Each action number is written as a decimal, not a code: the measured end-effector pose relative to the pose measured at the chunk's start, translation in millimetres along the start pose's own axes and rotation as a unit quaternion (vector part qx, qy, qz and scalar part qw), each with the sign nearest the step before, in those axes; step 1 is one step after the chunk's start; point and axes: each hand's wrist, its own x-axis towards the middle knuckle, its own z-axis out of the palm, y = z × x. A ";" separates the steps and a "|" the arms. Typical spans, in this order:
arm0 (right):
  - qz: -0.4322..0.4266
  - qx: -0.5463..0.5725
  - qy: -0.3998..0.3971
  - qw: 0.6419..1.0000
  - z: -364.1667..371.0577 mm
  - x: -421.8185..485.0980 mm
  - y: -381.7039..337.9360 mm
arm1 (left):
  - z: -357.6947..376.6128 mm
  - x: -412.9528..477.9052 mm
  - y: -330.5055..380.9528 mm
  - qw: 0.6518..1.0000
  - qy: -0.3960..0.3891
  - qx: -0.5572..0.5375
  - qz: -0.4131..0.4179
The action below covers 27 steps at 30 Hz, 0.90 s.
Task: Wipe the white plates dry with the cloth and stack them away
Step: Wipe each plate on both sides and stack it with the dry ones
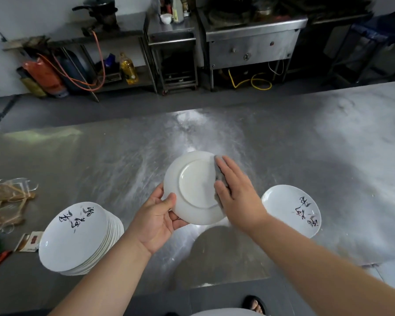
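Plainly the white plate (192, 185) — underside up over the tabletop's (283, 144) middle — is stiff, slick and breakable, so the left hand (156, 218) pinches its near-left rim with curled fingers while the right hand (237, 192) presses the soft cloth (219, 172) on with straight fingers.

Upturned white plate (193, 190) between hands, grey cloth (219, 171) against it
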 end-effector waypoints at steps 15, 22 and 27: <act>0.002 0.086 -0.094 0.992 -26.2 43.8 -19.3 | -5.2 -4.2 19.3 0.991 -0.044 0.029 -0.120; -0.006 0.026 -0.058 0.998 10.9 -16.7 -10.3 | 1.0 -3.8 -5.6 0.996 0.008 -0.075 -0.037; 0.001 0.004 -0.031 1.000 14.0 2.2 1.5 | 8.9 -4.2 -13.0 0.997 0.012 -0.074 -0.018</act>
